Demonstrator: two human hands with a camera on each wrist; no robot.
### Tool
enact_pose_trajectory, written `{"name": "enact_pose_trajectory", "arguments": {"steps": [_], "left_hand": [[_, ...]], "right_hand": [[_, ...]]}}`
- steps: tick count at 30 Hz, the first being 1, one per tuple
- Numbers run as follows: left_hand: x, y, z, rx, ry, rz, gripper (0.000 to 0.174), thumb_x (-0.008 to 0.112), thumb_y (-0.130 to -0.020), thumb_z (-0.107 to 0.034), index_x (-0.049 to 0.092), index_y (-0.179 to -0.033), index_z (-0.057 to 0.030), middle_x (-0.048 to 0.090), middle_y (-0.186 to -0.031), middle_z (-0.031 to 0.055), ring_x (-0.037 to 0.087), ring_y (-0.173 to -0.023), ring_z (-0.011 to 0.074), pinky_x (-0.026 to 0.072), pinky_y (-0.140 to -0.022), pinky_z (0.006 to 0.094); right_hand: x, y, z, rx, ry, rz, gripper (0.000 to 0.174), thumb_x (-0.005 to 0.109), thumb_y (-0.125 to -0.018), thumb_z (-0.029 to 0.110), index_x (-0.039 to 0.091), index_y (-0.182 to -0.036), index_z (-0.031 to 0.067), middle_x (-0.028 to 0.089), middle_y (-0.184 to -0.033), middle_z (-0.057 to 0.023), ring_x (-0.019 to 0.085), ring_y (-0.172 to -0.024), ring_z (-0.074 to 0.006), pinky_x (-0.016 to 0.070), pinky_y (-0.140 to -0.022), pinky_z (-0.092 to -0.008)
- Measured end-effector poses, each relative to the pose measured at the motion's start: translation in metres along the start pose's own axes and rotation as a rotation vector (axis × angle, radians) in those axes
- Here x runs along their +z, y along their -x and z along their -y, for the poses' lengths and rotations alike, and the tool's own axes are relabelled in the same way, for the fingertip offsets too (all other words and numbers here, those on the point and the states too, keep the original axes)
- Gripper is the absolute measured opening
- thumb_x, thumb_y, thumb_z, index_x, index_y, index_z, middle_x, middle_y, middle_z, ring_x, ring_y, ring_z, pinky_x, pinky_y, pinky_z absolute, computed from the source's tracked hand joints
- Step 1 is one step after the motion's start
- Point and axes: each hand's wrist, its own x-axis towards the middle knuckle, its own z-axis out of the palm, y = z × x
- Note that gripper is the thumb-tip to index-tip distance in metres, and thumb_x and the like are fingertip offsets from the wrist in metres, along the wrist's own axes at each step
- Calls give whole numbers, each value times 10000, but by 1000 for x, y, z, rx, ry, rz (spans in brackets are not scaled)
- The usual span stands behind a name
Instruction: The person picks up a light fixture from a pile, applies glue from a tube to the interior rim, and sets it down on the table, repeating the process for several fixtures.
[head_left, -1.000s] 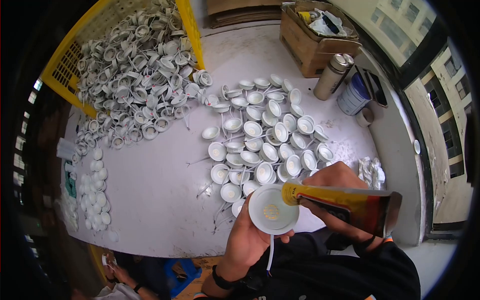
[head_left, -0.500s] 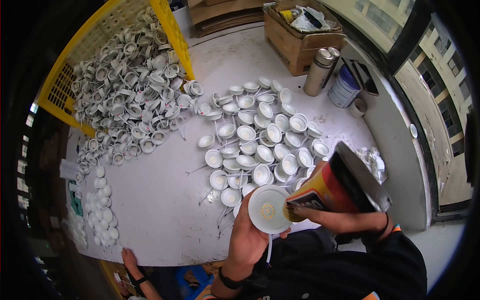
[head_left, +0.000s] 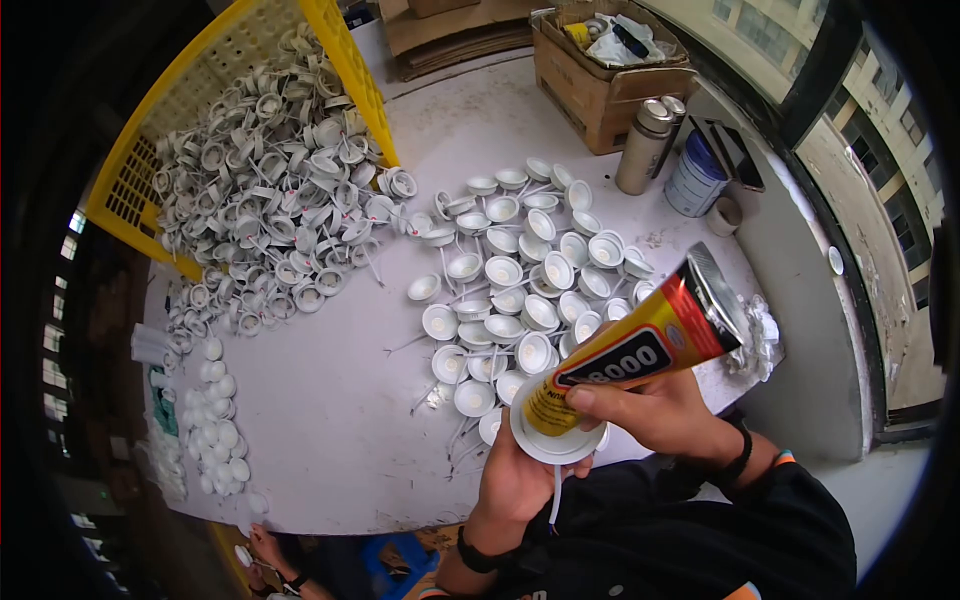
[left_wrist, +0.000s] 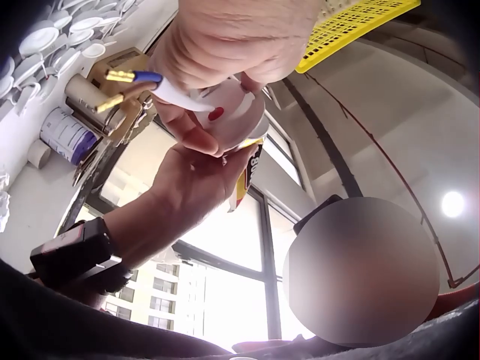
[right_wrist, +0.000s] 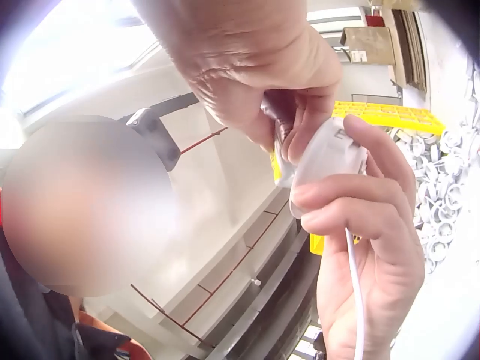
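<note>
My left hand (head_left: 513, 487) holds a white round downlight housing (head_left: 548, 451) by its side, its dish facing up. A white cable (head_left: 556, 496) hangs from the housing; in the left wrist view its end shows blue and brown wires (left_wrist: 146, 77) with bare tips. My right hand (head_left: 668, 412) grips a yellow, black and red glue tube (head_left: 650, 335), thumb on its lower part. The tube slants down leftward, its narrow end over the dish and hiding most of the inside. In the right wrist view, left fingers (right_wrist: 341, 214) curl around the housing (right_wrist: 326, 161).
Many similar housings (head_left: 503, 270) with cables lie beyond my hands. A yellow crate (head_left: 345, 60) spills more parts at left, near white domed pieces (head_left: 222, 435). A cardboard box (head_left: 575, 85), flask (head_left: 642, 155) and tub (head_left: 693, 180) stand at back right. Another person's hand (head_left: 265, 545) is at lower left.
The glue tube has swung from lying sideways at the housing's right rim to slanting over its dish. The left hand still holds the housing. The other person's hand has come up to the table edge.
</note>
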Motion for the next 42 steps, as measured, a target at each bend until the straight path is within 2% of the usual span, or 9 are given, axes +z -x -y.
{"name": "enact_pose_trajectory", "arguments": {"steps": [9, 11, 21, 24, 26, 32, 38, 40, 42], "left_hand": [[-3, 6, 2, 20, -13, -121, 582, 236, -815, -553, 380, -1122, -80, 496, -806, 102, 473, -574, 205, 337, -447, 275], [-13, 8, 3, 12, 179, 104, 561, 205, -850, -499, 358, -1171, -66, 514, -926, 121, 488, -635, 198, 369, -517, 293], [-18, 21, -5, 94, 229, 37, 518, 217, -856, -457, 365, -1189, -89, 523, -969, 140, 475, -568, 173, 331, -456, 262], [-30, 27, -20, 157, 85, -198, 536, 203, -855, -464, 389, -1155, -62, 531, -967, 154, 500, -592, 182, 366, -464, 282], [-57, 32, -32, 419, -160, -413, 521, 257, -848, -455, 398, -1140, -48, 541, -958, 157, 504, -583, 172, 396, -463, 264], [-247, 68, -80, 402, -660, -1160, 443, 402, -815, -412, 446, -1016, -20, 558, -802, 96, 570, -604, 175, 419, -426, 242], [-336, 88, -103, 362, -613, -1437, 425, 389, -822, -410, 457, -1009, -34, 552, -752, 83, 556, -553, 171, 404, -397, 249], [-328, 88, -106, 336, -652, -1433, 460, 394, -815, -415, 456, -1028, -12, 547, -832, 97, 563, -674, 204, 452, -523, 280], [-308, 75, -104, 311, -1348, -2120, 418, 432, -819, -328, 449, -1059, 14, 521, -943, 121, 524, -847, 232, 434, -722, 314]], "right_hand": [[2, 0, -7, -228, 304, -27, 188, 578, -724, -17, 499, -894, -5, 506, -835, -59, 540, -678, -113, 456, -558, -222], [3, 5, -11, -204, 41, -138, 202, 594, -720, 25, 493, -890, -16, 511, -789, -65, 548, -634, -133, 465, -535, -232], [-6, 14, -17, -73, -321, -136, 253, 588, -744, 142, 505, -907, -32, 564, -762, -100, 548, -552, -148, 461, -455, -249], [-16, 18, -21, -38, -412, -138, 279, 554, -769, 167, 463, -959, -16, 549, -803, -100, 544, -593, -157, 451, -476, -257], [-23, 18, -20, -79, -512, -153, 280, 540, -780, 181, 454, -974, -2, 543, -825, -97, 547, -626, -159, 451, -506, -253], [-44, 8, -32, -54, -522, -238, 266, 530, -787, 159, 456, -1001, 21, 549, -823, -69, 548, -643, -112, 450, -541, -220], [-50, 0, -36, -26, -549, -308, 224, 553, -771, 141, 500, -936, -1, 569, -766, -74, 564, -626, -121, 455, -507, -214], [-52, -2, -36, -23, -518, -314, 225, 565, -761, 139, 504, -922, -5, 574, -746, -78, 571, -617, -126, 456, -488, -214], [-53, -4, -36, -2, -526, -324, 224, 567, -759, 139, 504, -918, -5, 573, -732, -76, 569, -609, -125, 456, -487, -215]]}}
